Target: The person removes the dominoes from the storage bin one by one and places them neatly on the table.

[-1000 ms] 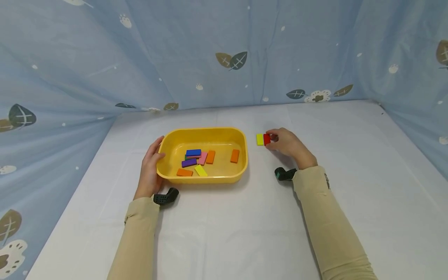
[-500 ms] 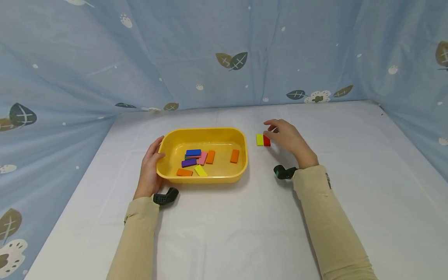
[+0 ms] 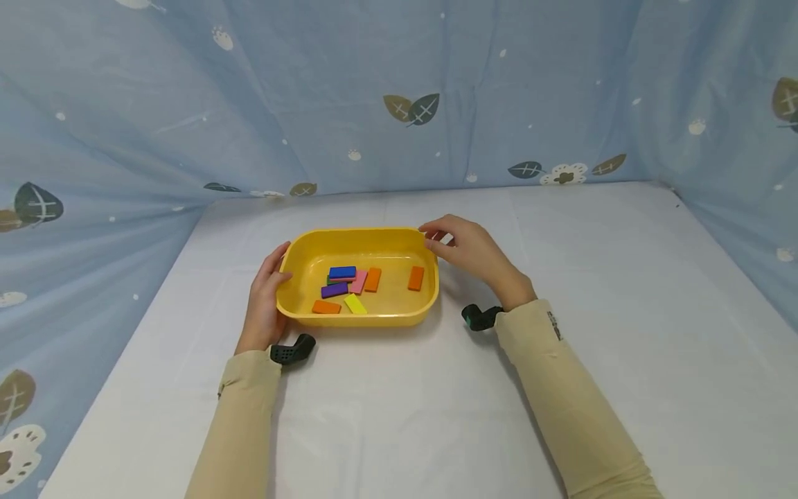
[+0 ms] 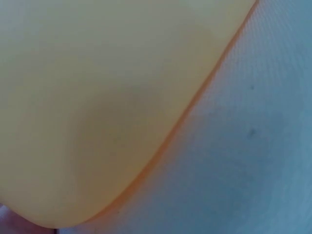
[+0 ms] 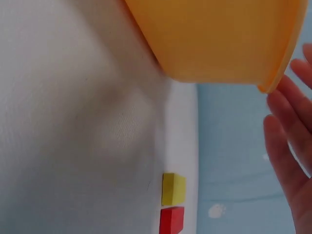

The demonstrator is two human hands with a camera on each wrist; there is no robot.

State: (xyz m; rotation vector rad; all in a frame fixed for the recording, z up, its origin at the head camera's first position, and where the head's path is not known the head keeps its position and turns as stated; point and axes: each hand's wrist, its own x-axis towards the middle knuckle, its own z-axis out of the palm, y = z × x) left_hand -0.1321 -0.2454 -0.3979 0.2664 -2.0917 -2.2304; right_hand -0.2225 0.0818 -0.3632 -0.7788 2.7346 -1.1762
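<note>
On the white cloth-covered desk (image 3: 405,395), a yellow oblong plastic tray (image 3: 361,321) of flat coloured blocks (image 3: 373,279) is gripped at its left end by the left hand (image 3: 260,299). If the tray is jerked, the stacked blue rectangular block (image 3: 342,272) could be dislodged; the yellow block (image 5: 168,189) and red block (image 5: 166,222) outside could be knocked by a low sweep of the right hand (image 3: 476,255). That hand is poised at the tray's far right corner, thumb and fingers parted, nothing held; contact is unconfirmed.

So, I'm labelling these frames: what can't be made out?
Head: yellow block and red block beside the tray, hidden by right grip.
Head: much of green block, covered by neighbouring blocks.
Left wrist: tray contents, behind its blurred wall.
Right wrist: red block's end, cut by bottom edge.
</note>
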